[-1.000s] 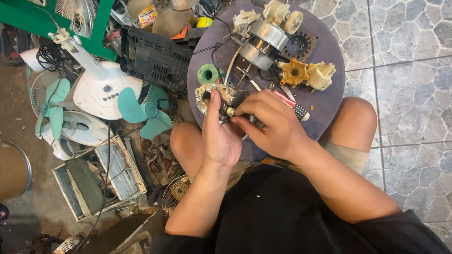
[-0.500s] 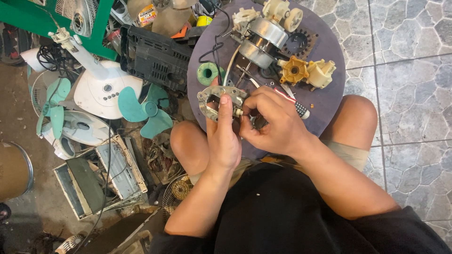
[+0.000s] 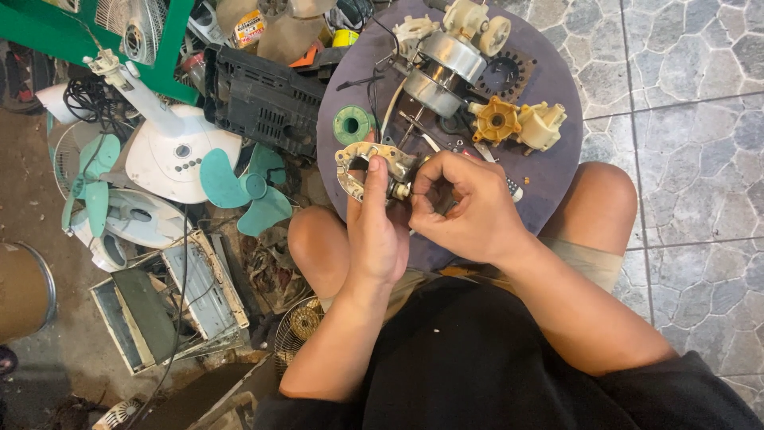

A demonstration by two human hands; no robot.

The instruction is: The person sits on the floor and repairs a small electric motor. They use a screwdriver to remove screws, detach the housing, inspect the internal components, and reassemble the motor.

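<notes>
Seated person, seen from above, knees bare, a round purple board (image 3: 549,171) lying across the lap as a worktop. Left hand (image 3: 376,231): clasped around a cream metal motor bracket (image 3: 362,163), index finger laid straight up along it; the bracket sits over the near left part of the board, its lower end buried in the palm, so its full shape is not readable. Right hand (image 3: 469,207): fingers curled toward the bracket's right end, thumb and forefinger pinched at a small pale part there; what is pinched is too small and too covered by the fingers to name. Both hands touch at the bracket. On the board beyond the hands: a silver fan motor (image 3: 444,60) with cream end pieces, a yellow gear housing (image 3: 496,121), a cream plastic part (image 3: 543,125) just beside it, a green spool (image 3: 352,124), and loose wires and small items partly hidden behind the right hand. Left of the board, on the floor: a black plastic crate (image 3: 259,99), a white fan base (image 3: 179,151), teal fan blades (image 3: 239,187), an opened metal casing (image 3: 171,299), a wire fan guard (image 3: 298,322) half hidden under the left forearm. Top edge cuts off further clutter. Right of the board: grey stone-pattern floor tiles (image 3: 700,143).
</notes>
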